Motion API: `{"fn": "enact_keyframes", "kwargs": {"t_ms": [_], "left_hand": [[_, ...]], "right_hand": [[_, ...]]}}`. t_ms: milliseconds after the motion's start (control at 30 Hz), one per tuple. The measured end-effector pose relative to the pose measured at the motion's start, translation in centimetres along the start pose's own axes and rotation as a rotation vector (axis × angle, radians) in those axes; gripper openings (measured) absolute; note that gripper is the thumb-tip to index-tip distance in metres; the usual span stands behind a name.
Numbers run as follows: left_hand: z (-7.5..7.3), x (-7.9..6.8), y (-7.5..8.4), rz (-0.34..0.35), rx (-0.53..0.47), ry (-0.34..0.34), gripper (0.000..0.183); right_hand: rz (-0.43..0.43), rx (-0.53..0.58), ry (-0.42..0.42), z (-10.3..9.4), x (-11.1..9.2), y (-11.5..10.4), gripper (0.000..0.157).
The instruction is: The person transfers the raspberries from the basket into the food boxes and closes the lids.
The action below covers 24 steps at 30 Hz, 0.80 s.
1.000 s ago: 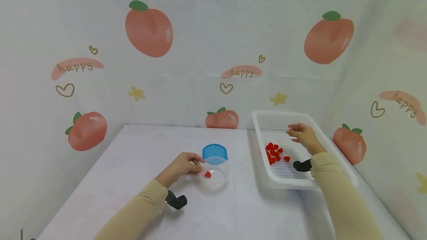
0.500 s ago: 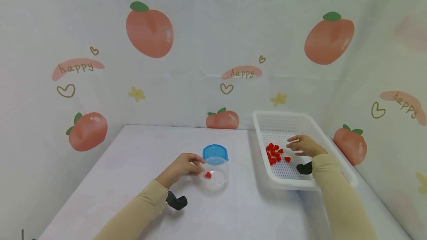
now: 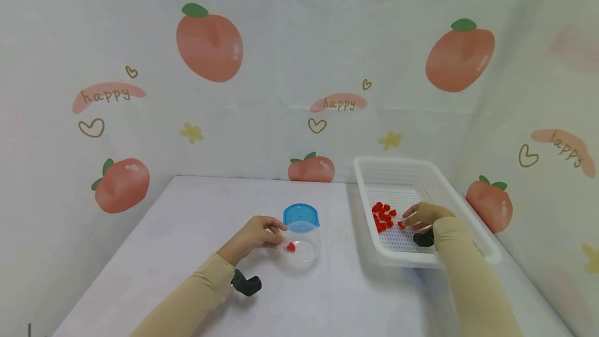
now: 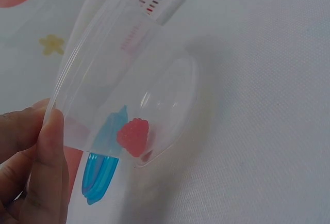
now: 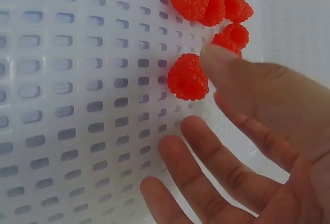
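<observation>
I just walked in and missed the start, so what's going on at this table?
A person is handling red raspberry-like pieces with both hands. The left hand pinches the rim of a clear tub, which has one red piece in it. The right hand is in a white basket, fingers spread and thumb at a loose berry; whether it touches is unclear. More berries sit bunched nearby in the basket, and a blue lid lies just beyond the tub.
</observation>
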<state>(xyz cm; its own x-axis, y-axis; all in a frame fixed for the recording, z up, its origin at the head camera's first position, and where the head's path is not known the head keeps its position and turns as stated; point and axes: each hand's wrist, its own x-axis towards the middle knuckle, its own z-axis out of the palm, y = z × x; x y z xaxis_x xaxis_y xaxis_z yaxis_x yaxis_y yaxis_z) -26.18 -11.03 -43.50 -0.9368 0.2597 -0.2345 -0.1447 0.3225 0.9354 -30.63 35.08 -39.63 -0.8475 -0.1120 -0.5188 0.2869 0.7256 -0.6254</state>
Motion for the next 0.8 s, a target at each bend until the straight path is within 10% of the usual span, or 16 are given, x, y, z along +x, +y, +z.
{"fn": "enact_keyframes", "kwargs": {"t_ms": [800], "left_hand": [[-0.17, -0.14, 0.18, 0.018, -0.011, -0.016, 0.029]], "right_hand": [[0.036, -0.109, 0.058, 0.98, 0.29, -0.86, 0.018]]}}
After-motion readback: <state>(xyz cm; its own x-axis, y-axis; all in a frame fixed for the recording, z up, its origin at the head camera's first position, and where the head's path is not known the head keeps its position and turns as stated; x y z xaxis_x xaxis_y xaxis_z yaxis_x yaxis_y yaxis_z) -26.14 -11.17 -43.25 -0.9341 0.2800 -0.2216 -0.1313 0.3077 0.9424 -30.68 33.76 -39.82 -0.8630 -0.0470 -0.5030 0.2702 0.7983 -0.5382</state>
